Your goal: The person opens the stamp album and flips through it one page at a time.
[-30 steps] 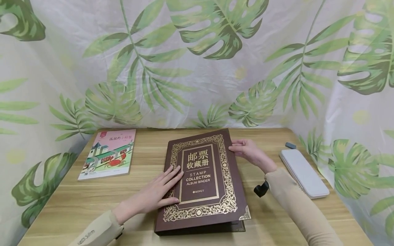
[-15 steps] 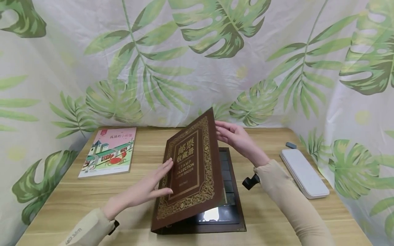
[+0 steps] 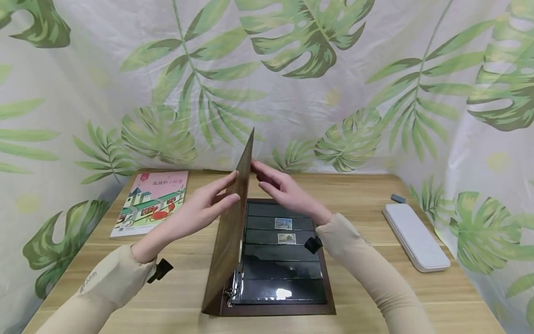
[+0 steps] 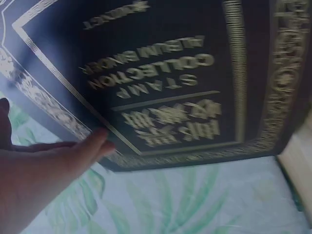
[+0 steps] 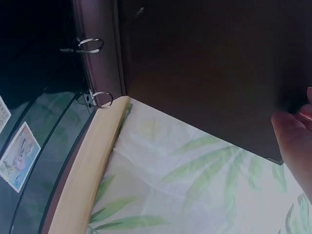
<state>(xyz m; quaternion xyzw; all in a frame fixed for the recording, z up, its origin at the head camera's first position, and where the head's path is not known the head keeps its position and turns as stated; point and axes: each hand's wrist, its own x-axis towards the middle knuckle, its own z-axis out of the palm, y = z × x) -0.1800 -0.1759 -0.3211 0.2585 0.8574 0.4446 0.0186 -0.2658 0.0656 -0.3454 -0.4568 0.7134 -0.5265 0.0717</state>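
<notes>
Dark-brown, gold-patterned rectangular stamp album binder point(image 3: 264, 253), midway between the wooden counter point(image 3: 359, 191)'s left and right edges, looks stiff and fairly heavy, its raised cover point(image 3: 232, 236) best taken by the free edge, flanked by loosely spread left hand point(image 3: 202, 205) and right hand point(image 3: 287, 189).

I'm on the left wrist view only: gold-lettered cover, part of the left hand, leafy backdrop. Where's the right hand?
Observer: The right hand is at the inner side of the raised cover, near its free edge.
Operator: Good. What's inside?
Observer: One stamp and, just below it in the head view, a second stamp show on a black page.
Operator: And off to the right?
Observer: A white case lies on the table.
</notes>
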